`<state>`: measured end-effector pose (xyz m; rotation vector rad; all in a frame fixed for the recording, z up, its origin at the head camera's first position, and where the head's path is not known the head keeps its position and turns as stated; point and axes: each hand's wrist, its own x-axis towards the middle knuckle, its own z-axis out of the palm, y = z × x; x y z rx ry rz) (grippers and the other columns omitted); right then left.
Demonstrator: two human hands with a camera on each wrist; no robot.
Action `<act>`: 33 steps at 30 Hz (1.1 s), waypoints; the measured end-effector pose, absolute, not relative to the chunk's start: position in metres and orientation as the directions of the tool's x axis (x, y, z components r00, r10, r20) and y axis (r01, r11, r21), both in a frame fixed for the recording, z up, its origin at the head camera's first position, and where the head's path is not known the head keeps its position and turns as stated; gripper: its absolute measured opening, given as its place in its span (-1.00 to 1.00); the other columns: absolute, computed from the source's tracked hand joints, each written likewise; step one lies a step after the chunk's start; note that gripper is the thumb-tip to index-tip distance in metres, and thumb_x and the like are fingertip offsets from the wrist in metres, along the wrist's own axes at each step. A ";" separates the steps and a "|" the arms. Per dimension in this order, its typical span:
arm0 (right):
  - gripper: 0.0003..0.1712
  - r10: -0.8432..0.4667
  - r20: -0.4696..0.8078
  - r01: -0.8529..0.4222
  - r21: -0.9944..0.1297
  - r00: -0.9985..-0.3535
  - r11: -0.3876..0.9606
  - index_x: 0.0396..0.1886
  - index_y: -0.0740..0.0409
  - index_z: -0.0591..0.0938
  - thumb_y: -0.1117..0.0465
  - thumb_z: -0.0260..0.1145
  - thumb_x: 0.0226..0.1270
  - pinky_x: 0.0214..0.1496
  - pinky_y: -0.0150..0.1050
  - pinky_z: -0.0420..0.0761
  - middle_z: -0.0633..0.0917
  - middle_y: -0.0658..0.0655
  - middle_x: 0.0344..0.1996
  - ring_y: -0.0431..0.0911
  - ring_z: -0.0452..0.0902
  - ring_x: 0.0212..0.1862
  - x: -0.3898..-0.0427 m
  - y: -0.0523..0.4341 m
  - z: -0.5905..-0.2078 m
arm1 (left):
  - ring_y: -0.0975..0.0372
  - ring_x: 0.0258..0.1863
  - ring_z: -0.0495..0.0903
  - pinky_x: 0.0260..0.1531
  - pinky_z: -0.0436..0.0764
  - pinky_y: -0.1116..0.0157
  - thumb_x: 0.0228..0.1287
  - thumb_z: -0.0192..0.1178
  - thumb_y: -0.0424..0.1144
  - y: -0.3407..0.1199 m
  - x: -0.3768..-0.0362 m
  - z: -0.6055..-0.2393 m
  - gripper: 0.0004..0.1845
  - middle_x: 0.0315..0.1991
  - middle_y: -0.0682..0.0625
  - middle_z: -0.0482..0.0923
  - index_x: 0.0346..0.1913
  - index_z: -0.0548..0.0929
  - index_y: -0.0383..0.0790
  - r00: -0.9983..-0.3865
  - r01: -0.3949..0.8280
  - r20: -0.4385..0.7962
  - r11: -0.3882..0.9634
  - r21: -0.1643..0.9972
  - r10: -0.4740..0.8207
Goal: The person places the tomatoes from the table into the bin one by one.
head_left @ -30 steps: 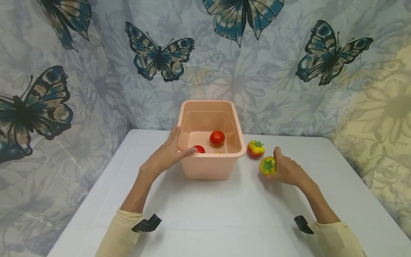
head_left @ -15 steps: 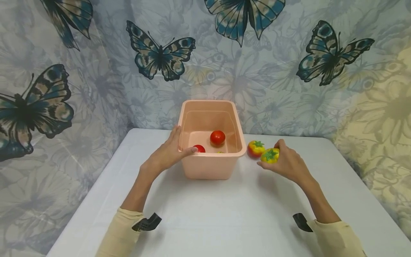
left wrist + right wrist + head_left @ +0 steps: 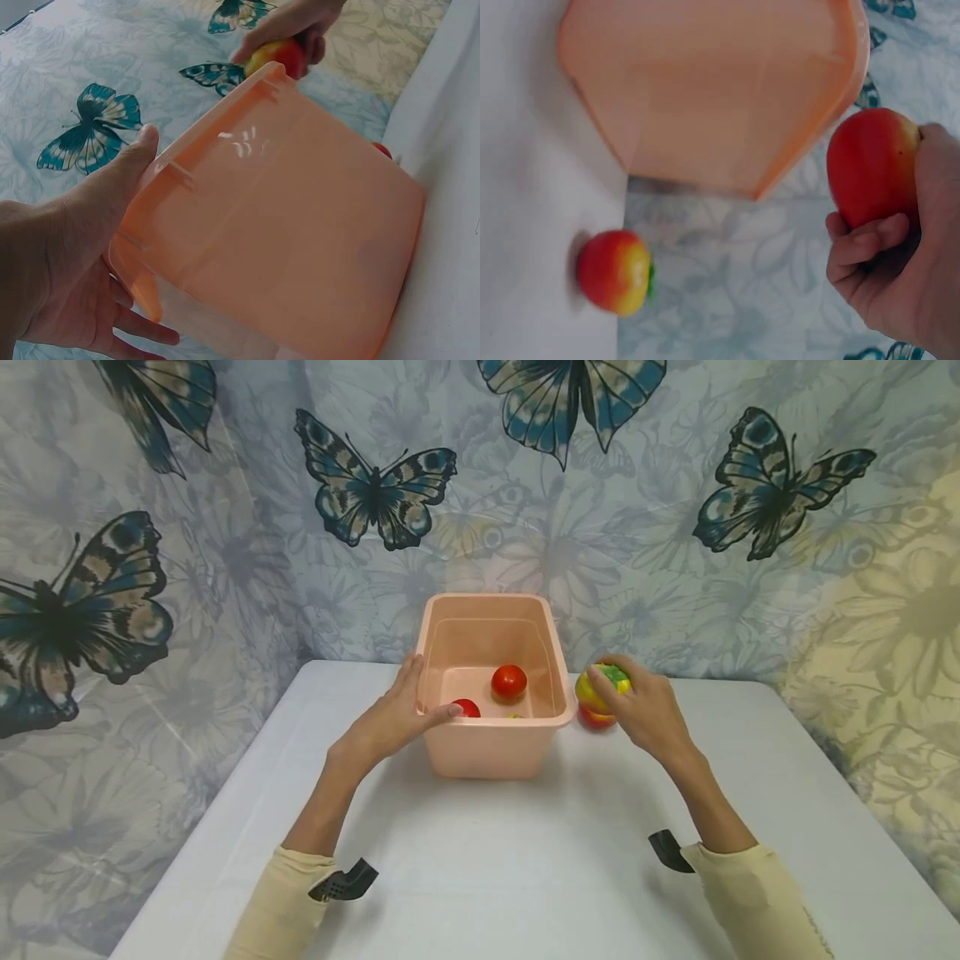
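- The right hand (image 3: 645,710) has its fingers curled around a yellow-and-red toy tomato with a green top (image 3: 597,687), lifted just beside the rim of the peach plastic tub (image 3: 487,747).
- The left hand (image 3: 390,720) lies with fingers straight against the tub's side, steadying it.
- Step in hand, as I judge it: carrying the fruit. The next move calls for clearing the rim.
- A second toy tomato (image 3: 615,271) sits on the white tabletop (image 3: 525,860).
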<state>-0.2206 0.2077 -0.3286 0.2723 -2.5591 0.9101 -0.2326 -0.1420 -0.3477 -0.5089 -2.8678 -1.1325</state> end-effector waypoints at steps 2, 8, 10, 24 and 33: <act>-0.46 -0.069 0.477 -0.357 -0.545 -0.876 0.758 0.05 -0.02 0.50 -0.27 0.02 0.28 -0.44 -0.21 0.51 0.56 0.06 -0.38 -0.05 0.40 -0.40 -0.223 0.197 -0.325 | 0.21 0.40 -0.16 0.20 0.16 -0.09 -0.10 0.03 0.51 -0.142 -0.233 -0.349 0.13 0.44 0.19 -0.39 0.43 -0.33 0.19 -0.947 0.303 0.134 0.678 0.669 0.291; -0.43 -0.151 0.565 -0.470 -0.475 -0.811 0.744 0.16 0.09 0.43 -0.18 0.04 0.32 -0.35 -0.19 0.49 0.54 0.09 -0.18 -0.06 0.40 -0.32 -0.233 0.169 -0.319 | 0.22 0.40 -0.16 0.20 0.16 -0.11 -0.13 0.01 0.53 -0.140 -0.234 -0.350 0.12 0.44 0.23 -0.41 0.40 -0.37 0.28 -0.951 0.289 0.118 0.682 0.672 0.287; -0.43 -0.180 0.568 -0.494 -0.465 -0.803 0.734 0.16 0.08 0.42 -0.18 0.05 0.32 -0.32 -0.17 0.49 0.53 0.10 -0.16 -0.04 0.40 -0.28 -0.236 0.162 -0.318 | 0.22 0.39 -0.13 0.19 0.18 -0.10 -0.12 0.02 0.52 -0.140 -0.234 -0.350 0.11 0.43 0.24 -0.40 0.39 -0.39 0.31 -0.951 0.289 0.119 0.679 0.675 0.286; -0.43 -0.296 0.458 -0.533 -0.572 -0.838 0.623 0.26 0.07 0.34 -0.14 -0.08 0.41 0.16 0.09 0.32 0.44 0.06 0.14 0.00 0.28 0.19 -0.238 0.160 -0.327 | 0.20 0.40 -0.13 0.17 0.19 -0.13 -0.14 -0.01 0.54 -0.140 -0.232 -0.348 0.13 0.43 0.27 -0.43 0.39 -0.41 0.30 -0.960 0.254 0.089 0.694 0.673 0.266; -0.40 -0.263 0.402 -0.465 -0.579 -0.877 0.669 0.30 0.08 0.31 -0.15 -0.12 0.41 0.20 0.19 0.21 0.34 0.09 0.24 0.05 0.16 0.28 -0.231 0.173 -0.327 | 0.21 0.41 -0.21 0.23 0.11 -0.07 -0.18 -0.05 0.59 -0.141 -0.231 -0.349 0.18 0.42 0.26 -0.47 0.42 -0.38 0.17 -0.961 0.256 0.084 0.730 0.634 0.264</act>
